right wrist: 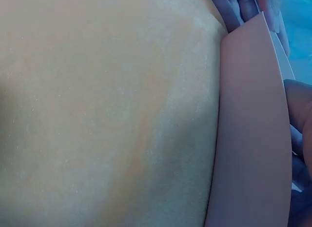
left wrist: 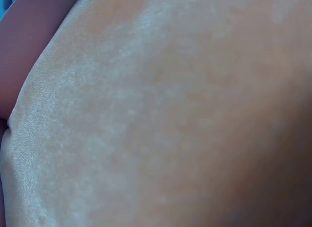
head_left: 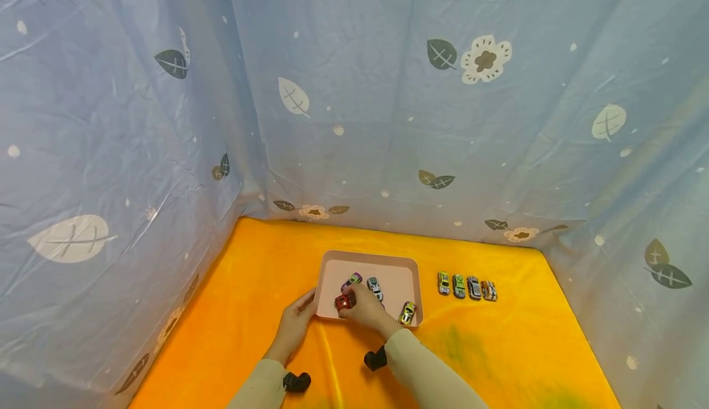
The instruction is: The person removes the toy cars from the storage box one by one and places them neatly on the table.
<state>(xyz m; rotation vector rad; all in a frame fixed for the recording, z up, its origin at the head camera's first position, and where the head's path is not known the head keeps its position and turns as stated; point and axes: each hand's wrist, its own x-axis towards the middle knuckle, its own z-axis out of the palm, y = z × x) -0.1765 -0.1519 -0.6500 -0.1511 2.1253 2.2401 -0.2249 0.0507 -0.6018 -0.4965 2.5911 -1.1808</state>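
A shallow pink tray (head_left: 396, 278) lies on the yellow cloth. Inside it, the right hand (head_left: 365, 310) pinches a red toy car (head_left: 341, 302) near the front left corner. Close to those fingers are a purple and green toy car (head_left: 351, 281) and a white one (head_left: 375, 288). A yellow toy car (head_left: 407, 313) sits at the tray's front right. The left hand (head_left: 296, 321) rests against the outside of the tray's left wall with fairly straight fingers. In the right wrist view, the tray's front wall (right wrist: 253, 129) partly hides the right fingers (right wrist: 298, 102).
Right of the tray, several toy cars stand side by side in a row, from a yellow-green one (head_left: 444, 283) to an orange and white one (head_left: 489, 290). Blue patterned cloth (head_left: 354, 120) walls the back and both sides. Yellow cloth (head_left: 266, 261) covers the surface.
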